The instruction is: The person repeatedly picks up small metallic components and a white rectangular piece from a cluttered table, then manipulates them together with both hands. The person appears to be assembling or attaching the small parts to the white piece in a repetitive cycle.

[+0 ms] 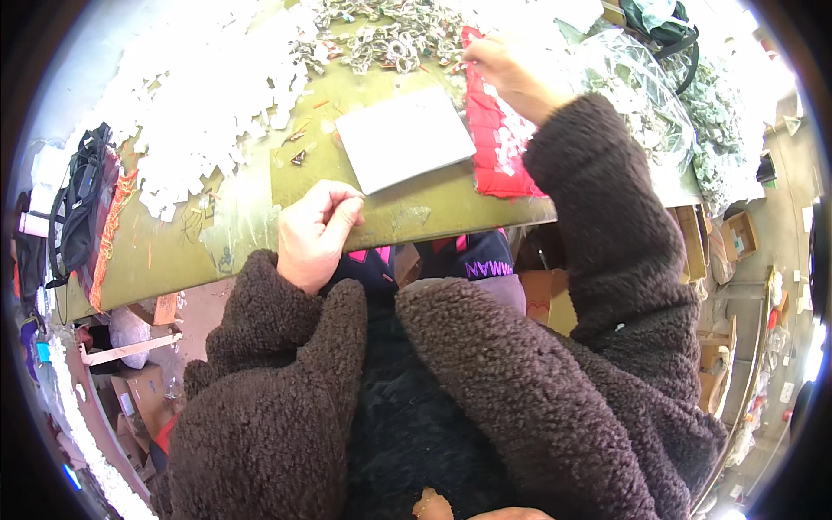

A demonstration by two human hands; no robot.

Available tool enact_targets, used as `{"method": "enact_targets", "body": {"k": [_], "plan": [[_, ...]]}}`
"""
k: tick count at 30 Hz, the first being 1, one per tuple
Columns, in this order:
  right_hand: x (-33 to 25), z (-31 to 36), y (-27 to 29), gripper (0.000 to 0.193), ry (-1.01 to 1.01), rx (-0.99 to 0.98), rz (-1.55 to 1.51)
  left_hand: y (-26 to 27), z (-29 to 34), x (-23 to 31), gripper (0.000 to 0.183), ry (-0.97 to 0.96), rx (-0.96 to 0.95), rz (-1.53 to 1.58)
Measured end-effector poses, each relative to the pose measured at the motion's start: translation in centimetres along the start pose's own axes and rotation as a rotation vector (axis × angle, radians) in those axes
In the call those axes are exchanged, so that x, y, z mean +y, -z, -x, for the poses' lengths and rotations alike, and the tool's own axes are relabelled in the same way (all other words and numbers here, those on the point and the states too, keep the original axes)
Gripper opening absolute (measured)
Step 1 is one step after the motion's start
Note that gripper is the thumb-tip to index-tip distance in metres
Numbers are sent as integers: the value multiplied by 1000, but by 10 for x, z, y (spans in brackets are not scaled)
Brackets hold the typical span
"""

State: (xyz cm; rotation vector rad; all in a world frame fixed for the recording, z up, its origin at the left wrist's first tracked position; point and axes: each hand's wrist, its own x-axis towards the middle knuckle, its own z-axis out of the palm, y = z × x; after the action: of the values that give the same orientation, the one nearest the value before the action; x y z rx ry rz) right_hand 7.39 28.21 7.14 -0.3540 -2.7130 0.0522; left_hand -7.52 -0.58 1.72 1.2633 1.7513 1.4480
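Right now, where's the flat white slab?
In the head view, the flat white slab lies mid-picture on the green table, just left of the red cloth, its near-left corner by the left hand.

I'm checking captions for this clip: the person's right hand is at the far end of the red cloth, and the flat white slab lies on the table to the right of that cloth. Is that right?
Not quite: the flat white slab lies on the table to the left of the red cloth, as the head view shows. The right hand is at the cloth's far end.
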Motion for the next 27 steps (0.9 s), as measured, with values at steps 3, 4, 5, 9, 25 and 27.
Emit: {"method": "enact_targets", "body": {"k": [3,4,5,9,25,27], "plan": [[7,-19,-27,15,-74,-141,225,3,2,3,7,47,11,60],[11,-21,-33,15,-86,-176,280,4,2,3,6,88,21,104],[14,-24,-38,15,-77,-187,318,3,2,3,6,67,25,114],[28,-28,-31,13,-140,-5,-120,4,2,1,7,56,42,118],[-153,55,17,20,-438,-259,-1257,5,15,23,16,124,-34,370],[-164,58,11,19,-400,-276,-1175,2,22,29,20,105,-135,396]]}}
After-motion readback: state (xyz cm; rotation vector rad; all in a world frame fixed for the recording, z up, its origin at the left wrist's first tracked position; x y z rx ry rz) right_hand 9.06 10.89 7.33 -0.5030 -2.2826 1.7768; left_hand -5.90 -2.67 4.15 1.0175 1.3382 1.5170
